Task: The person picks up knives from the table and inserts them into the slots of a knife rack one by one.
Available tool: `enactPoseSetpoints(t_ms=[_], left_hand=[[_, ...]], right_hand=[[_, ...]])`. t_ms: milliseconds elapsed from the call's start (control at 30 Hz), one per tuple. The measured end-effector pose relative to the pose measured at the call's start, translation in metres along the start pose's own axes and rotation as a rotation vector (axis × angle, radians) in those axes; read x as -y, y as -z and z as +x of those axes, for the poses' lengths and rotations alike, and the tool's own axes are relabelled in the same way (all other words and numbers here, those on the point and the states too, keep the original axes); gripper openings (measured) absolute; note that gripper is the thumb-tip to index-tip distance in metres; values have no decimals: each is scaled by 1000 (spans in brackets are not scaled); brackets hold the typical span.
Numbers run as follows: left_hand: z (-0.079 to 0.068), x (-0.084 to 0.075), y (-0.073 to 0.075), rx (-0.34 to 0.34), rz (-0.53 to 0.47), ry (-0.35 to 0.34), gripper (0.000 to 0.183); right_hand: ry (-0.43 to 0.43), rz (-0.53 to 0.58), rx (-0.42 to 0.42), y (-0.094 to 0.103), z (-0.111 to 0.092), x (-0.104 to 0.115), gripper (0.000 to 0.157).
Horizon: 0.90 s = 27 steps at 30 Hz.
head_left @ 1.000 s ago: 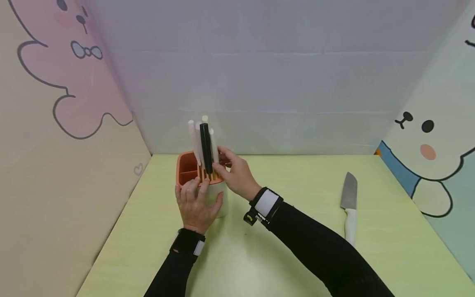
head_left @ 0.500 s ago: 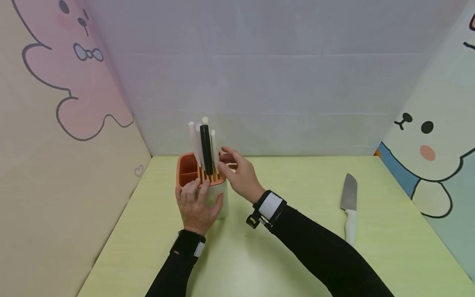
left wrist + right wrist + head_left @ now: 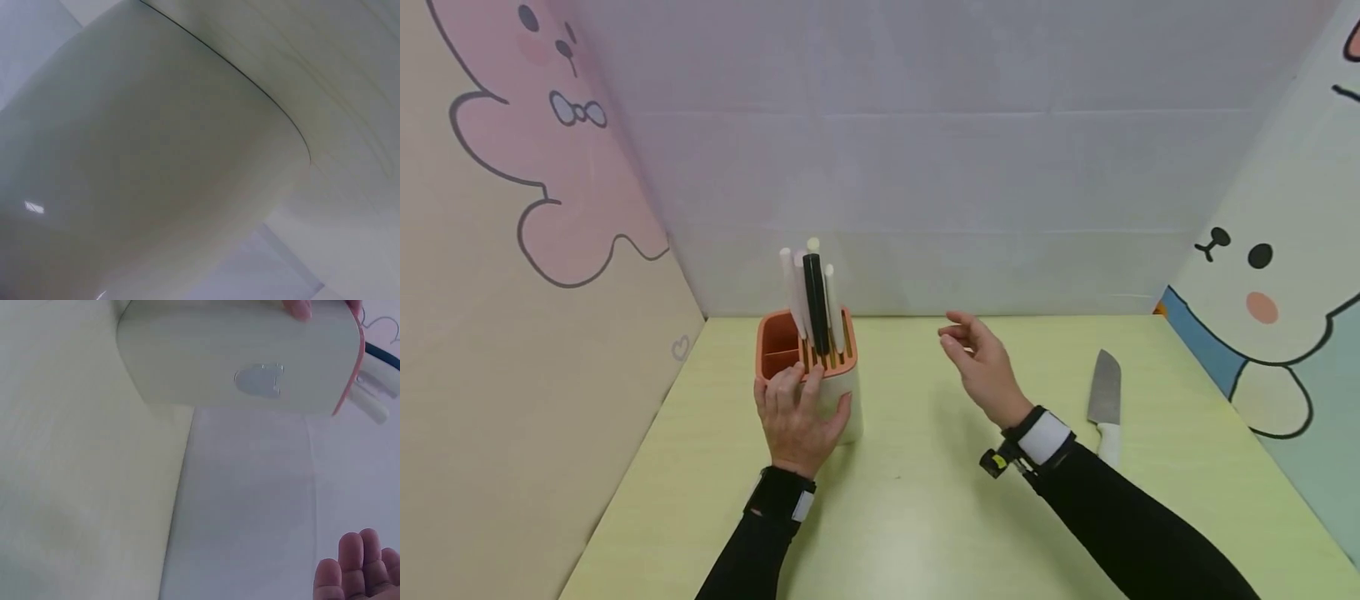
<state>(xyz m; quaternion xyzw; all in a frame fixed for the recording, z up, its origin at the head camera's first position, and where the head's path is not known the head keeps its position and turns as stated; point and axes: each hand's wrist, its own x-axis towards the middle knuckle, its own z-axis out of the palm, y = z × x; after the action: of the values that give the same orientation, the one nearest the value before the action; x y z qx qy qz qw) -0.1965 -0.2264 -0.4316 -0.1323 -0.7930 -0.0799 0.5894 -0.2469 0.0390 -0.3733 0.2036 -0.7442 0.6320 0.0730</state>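
A white knife holder [image 3: 850,408] with an orange top stands near the back of the table, left of the middle. In its slots several knives stand upright, among them a black-handled knife [image 3: 815,300] and a white-handled knife [image 3: 833,308]. My left hand [image 3: 797,421] rests against the holder's front, fingertips at the rim and thumb spread to the right. The left wrist view shows only the holder's smooth wall [image 3: 156,144] up close. My right hand [image 3: 988,367] hovers over the table to the right of the holder, fingers loosely bent, holding nothing.
A knife with a grey blade [image 3: 1105,387] lies on the table at the right; my right forearm covers part of its white handle. The pale yellow-green table [image 3: 898,517] is bounded by a plain back wall [image 3: 887,183] and two side walls with cartoon figures.
My right hand has let go of the white-handled knife in the holder and moved away to the right. The left hand and the holder have stayed in place.
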Motion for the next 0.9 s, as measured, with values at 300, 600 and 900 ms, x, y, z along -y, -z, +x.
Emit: enactPoseSetpoints(t_ms=[300, 600, 900], left_hand=[[0, -3, 0, -21, -8, -1, 55], [1, -3, -3, -22, -42, 23, 55], [-1, -1, -4, -2, -51, 53, 55]], right_hand=[[-154, -150, -120, 105, -52, -50, 50], [-325, -522, 25, 178, -103, -69, 66], [-271, -826, 330, 199, -126, -100, 92]])
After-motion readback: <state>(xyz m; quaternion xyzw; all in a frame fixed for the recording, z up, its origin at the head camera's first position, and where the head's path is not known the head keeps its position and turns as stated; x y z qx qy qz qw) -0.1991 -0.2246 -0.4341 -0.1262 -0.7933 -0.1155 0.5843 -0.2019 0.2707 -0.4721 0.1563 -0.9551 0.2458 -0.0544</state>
